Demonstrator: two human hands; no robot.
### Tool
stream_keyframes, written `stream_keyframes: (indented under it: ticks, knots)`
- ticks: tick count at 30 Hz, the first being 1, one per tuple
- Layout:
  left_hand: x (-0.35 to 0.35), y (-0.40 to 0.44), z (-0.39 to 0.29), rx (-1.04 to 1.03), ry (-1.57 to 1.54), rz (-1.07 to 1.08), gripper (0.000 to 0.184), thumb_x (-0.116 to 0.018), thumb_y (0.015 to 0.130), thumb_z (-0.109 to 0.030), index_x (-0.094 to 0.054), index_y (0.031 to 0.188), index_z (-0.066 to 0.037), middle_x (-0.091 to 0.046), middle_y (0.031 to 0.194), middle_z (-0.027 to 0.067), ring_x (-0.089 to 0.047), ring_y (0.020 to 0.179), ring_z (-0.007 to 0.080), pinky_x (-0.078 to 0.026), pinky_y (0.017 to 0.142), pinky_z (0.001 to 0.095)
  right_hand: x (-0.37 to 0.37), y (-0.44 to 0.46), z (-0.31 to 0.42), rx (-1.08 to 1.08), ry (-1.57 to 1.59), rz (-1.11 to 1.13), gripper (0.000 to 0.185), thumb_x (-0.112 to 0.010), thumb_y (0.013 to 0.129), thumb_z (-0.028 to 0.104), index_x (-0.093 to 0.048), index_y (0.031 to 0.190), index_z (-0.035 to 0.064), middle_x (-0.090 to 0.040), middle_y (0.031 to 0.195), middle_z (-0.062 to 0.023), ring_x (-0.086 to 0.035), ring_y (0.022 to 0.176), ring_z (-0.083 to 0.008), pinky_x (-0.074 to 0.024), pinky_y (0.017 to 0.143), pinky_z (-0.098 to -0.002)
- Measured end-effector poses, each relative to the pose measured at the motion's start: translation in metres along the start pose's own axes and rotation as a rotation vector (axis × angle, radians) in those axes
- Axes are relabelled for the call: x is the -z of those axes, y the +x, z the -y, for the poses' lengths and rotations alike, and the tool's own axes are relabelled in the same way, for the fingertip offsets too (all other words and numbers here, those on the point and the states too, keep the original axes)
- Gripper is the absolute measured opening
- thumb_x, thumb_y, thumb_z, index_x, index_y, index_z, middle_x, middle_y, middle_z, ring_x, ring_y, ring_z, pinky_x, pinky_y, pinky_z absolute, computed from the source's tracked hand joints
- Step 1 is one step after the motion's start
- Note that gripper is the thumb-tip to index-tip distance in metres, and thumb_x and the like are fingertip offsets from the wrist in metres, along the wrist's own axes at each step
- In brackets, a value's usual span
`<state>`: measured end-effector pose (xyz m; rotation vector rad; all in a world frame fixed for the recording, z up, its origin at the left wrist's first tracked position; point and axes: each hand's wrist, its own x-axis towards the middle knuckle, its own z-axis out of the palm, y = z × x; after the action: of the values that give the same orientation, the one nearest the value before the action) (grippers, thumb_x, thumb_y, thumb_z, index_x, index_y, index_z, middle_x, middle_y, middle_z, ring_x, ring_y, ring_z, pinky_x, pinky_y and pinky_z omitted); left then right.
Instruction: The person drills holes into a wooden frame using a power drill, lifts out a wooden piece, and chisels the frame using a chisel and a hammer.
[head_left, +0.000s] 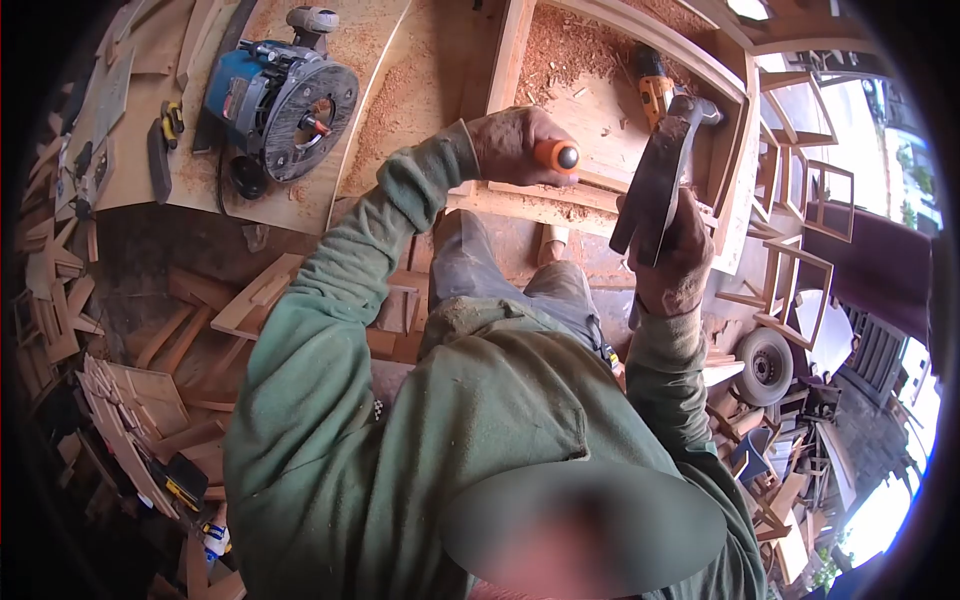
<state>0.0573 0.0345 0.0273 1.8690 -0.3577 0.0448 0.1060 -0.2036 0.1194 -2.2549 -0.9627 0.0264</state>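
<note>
We see the left hand (513, 143) closed round an orange handle (552, 153), end up, at the frame's (511, 45) near side; rightward, the right hand (682, 262) grips the hammer (663, 170), its long axis pointing away from the body.

a loose, creased green top (480, 390) with long sleeves (325, 260), dusty and paler toward the cuffs (460, 150), a seam (581, 428) showing on its front, above dusty grey trousers (470, 255)
</note>
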Motion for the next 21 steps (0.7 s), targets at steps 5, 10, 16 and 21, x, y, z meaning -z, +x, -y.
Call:
stream_keyframes:
  ticks: [5, 10, 16, 21]
  knots:
    - [-0.009, -0.007, 0.01, -0.026, -0.021, 0.023, 0.015, -0.074, 0.081, -0.015, -0.065, 0.081, -0.004, -0.061, 0.068, 0.0092, -0.057, 0.062, 0.0198, -0.049, 0.062, 0.0334, -0.012, -0.02, 0.016, -0.041, 0.16, -0.056, 0.036, -0.071, 0.089, 0.007, -0.056, 0.121, 0.0, -0.065, 0.103, -0.0041, -0.065, 0.087, -0.0152, -0.0533, 0.073, -0.0291]
    - [-0.004, -0.017, 0.004, -0.066, -0.132, 0.014, 0.012, -0.071, 0.08, -0.012, -0.061, 0.077, -0.006, -0.061, 0.071, 0.0076, -0.058, 0.065, 0.0163, -0.049, 0.064, 0.033, -0.047, -0.022, 0.003, 0.09, -0.025, 0.174, 0.036, -0.063, 0.087, 0.009, -0.051, 0.121, 0.0061, -0.064, 0.086, -0.023, -0.063, 0.076, -0.0457, -0.0505, 0.061, -0.0509]
    - [-0.033, -0.017, 0.008, -0.097, -0.173, -0.348, 0.019, -0.077, 0.076, -0.017, -0.064, 0.086, -0.008, -0.063, 0.076, 0.0055, -0.063, 0.068, 0.0179, -0.051, 0.064, 0.0314, -0.025, -0.006, 0.006, 0.12, -0.096, 0.185, 0.03, -0.062, 0.09, 0.008, -0.055, 0.119, 0.0074, -0.067, 0.094, -0.0201, -0.066, 0.082, -0.0413, -0.0526, 0.063, -0.0472]
    - [-0.074, 0.012, 0.011, -0.116, 0.358, -0.711, 0.022, -0.072, 0.081, -0.021, -0.055, 0.076, -0.008, -0.055, 0.071, 0.0106, -0.059, 0.064, 0.0318, -0.047, 0.057, 0.0399, -0.003, -0.015, -0.037, 0.093, -0.067, 0.077, 0.028, -0.063, 0.092, 0.011, -0.058, 0.119, 0.0092, -0.069, 0.096, -0.0196, -0.068, 0.084, -0.0392, -0.0547, 0.065, -0.0448]
